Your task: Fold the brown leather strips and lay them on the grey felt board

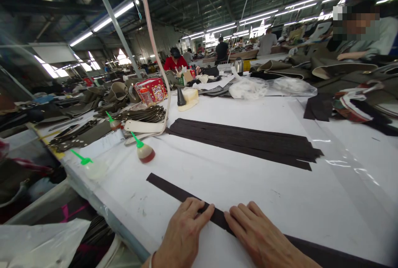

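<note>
A long dark brown strip (169, 188) lies diagonally across the white tabletop, running off toward the lower right. My left hand (185, 228) is closed on it, with thumb and index finger bent at the strip's edges. Just to the right, my right hand (256, 230) has its fingers drawn together on the same strip, covering part of it. A short stretch of the strip shows between the two hands. Whether it is leather or cloth, I cannot tell. Beyond the hands lies a flat stack of similar dark strips (242, 138).
Squeeze bottles with green nozzles, including one with reddish liquid (145, 154), stand at left. Behind them are a cream strap (144, 126), a hanging hose (152, 36) and a yellowish block (190, 98). Plastic bags (248, 88) lie farther back. Co-workers are in the background.
</note>
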Action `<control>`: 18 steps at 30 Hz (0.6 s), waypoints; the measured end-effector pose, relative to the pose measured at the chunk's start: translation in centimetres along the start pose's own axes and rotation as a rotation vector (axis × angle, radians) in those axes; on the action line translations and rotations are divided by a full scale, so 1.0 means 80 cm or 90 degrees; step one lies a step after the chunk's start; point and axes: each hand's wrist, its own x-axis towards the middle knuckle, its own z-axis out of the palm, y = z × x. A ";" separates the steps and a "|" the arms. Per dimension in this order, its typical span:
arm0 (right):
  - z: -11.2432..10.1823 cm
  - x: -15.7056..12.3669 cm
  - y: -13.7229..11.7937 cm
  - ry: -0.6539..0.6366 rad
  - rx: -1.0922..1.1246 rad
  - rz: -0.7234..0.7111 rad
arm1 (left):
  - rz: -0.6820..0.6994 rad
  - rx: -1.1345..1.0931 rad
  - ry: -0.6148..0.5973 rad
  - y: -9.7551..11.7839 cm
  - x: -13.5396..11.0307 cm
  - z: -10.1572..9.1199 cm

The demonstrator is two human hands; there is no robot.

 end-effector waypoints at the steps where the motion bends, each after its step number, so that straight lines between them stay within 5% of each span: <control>1: -0.002 -0.002 0.001 0.006 -0.005 -0.001 | 0.001 0.005 -0.003 0.000 0.000 0.000; 9: -0.022 -0.021 0.008 -0.023 0.022 0.023 | 0.006 0.028 -0.029 0.001 0.000 -0.001; 18: -0.005 -0.029 0.013 -0.051 0.095 0.123 | -0.019 0.045 0.019 0.000 0.001 0.005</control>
